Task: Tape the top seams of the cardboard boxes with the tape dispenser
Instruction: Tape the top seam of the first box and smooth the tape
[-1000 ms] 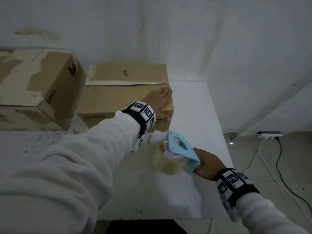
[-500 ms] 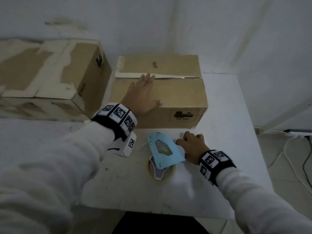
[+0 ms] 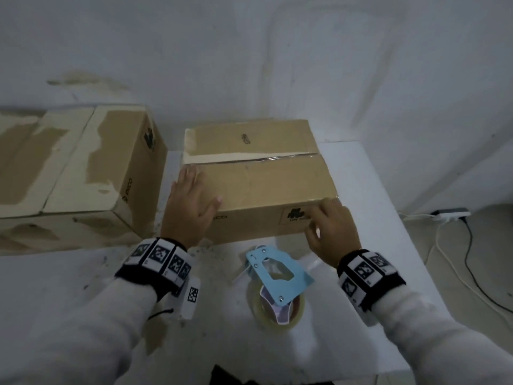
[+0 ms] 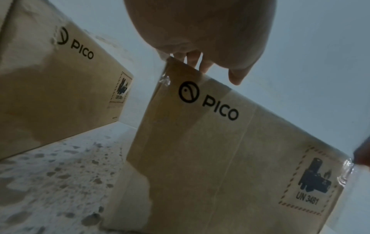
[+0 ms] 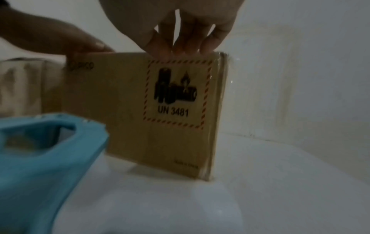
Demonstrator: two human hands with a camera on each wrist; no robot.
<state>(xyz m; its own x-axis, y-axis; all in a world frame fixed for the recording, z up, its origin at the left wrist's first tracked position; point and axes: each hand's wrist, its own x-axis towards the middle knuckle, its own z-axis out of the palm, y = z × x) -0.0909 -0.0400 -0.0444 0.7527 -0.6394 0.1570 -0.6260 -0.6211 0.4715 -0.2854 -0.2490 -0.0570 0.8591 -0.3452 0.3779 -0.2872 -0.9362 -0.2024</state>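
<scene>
A brown cardboard box (image 3: 258, 187) (image 4: 220, 158) (image 5: 160, 110) stands in the middle of the white table, its top seam (image 3: 249, 159) running left to right between the flaps. My left hand (image 3: 194, 195) (image 4: 200, 31) lies flat on the near flap by the left corner, fingers straight. Fingertips of my right hand (image 3: 327, 220) (image 5: 180, 39) touch the top front edge at the right corner. The blue tape dispenser (image 3: 277, 276) (image 5: 40, 150) with its clear tape roll lies on the table just in front of the box, between my wrists, and no hand holds it.
A larger, worn cardboard box (image 3: 83, 168) (image 4: 50, 87) stands close on the left. The wall is right behind both boxes. The table (image 3: 374, 245) ends at the right, where a power strip (image 3: 449, 212) and cables lie on the floor.
My right hand set the tape dispenser down on the table, let it go and moved up to the box's front right corner. My left hand slid left along the box top.
</scene>
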